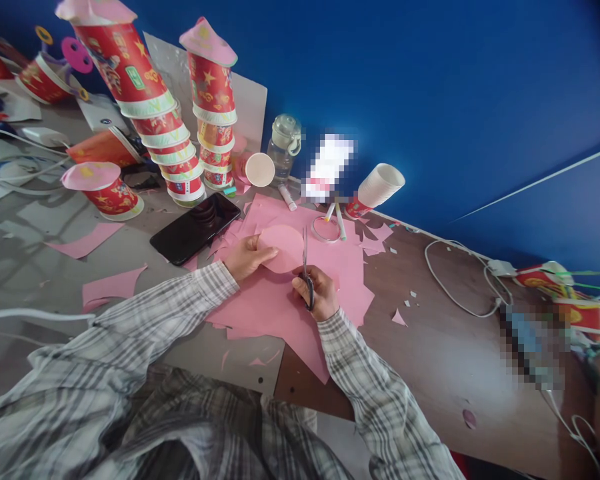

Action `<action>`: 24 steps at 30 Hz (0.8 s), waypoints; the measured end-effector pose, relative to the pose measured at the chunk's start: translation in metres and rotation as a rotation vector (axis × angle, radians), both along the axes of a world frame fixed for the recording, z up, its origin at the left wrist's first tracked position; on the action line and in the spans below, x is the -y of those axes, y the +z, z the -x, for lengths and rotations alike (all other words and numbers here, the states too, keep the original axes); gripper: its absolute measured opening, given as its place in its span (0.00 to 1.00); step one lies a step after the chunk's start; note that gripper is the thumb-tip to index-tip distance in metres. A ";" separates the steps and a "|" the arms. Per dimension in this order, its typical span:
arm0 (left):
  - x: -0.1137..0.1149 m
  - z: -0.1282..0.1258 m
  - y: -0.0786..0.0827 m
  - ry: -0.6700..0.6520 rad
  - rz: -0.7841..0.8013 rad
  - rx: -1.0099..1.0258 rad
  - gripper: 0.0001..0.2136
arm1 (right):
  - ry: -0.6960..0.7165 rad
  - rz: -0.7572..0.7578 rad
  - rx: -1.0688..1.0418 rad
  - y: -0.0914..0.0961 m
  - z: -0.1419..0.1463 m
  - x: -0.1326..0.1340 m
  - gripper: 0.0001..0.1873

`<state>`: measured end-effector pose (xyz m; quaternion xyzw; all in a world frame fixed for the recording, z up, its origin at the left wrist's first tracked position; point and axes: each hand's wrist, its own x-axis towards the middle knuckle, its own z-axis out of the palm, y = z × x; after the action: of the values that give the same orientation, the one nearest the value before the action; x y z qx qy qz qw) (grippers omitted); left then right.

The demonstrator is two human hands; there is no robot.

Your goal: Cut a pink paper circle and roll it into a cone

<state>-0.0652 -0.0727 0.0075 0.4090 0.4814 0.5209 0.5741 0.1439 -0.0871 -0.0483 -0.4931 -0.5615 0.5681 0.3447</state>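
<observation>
Blue wall (430,87), cup towers (216,137), phone (193,233), scissors (309,293)

1. Paper disc (283,247): matt, smooth.
2. Scissors (305,255): metal blades; handles (310,293) apparently plastic.
3. Paper sheets (280,307): matt, smooth.
4. Smartphone (195,230): glossy, reflective face.
5. Nested cups (377,189): smooth paper.
6. Bottle (281,152): smooth, transparent; glass or plastic indeterminate.
7. Table (430,367): smooth, wood-look top, soft sheen.
8. Shirt sleeve (373,383): woven cloth, matt, creased.

Disc (283,247) above paper sheets (265,310); phone (196,229) to L; bottle (283,150) nr worktop (445,360) back edge, L of nested cups (381,187).
</observation>
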 end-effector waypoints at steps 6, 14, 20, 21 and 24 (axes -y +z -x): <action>0.000 0.001 0.000 -0.015 -0.010 0.018 0.18 | -0.006 0.005 -0.001 0.002 0.001 0.000 0.42; 0.000 0.000 0.002 -0.017 0.005 0.013 0.18 | 0.004 -0.003 0.016 0.003 0.001 -0.001 0.44; 0.001 0.000 0.004 -0.019 -0.001 0.016 0.17 | -0.003 0.001 0.006 0.003 0.001 0.000 0.43; 0.001 0.000 0.004 -0.018 -0.004 0.016 0.17 | 0.000 -0.001 0.006 0.004 0.002 0.000 0.43; 0.001 0.000 0.005 -0.022 -0.011 0.015 0.16 | 0.004 -0.014 0.016 0.003 0.002 0.000 0.44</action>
<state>-0.0654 -0.0738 0.0122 0.4132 0.4697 0.5204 0.5812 0.1416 -0.0868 -0.0448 -0.4941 -0.5691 0.5610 0.3424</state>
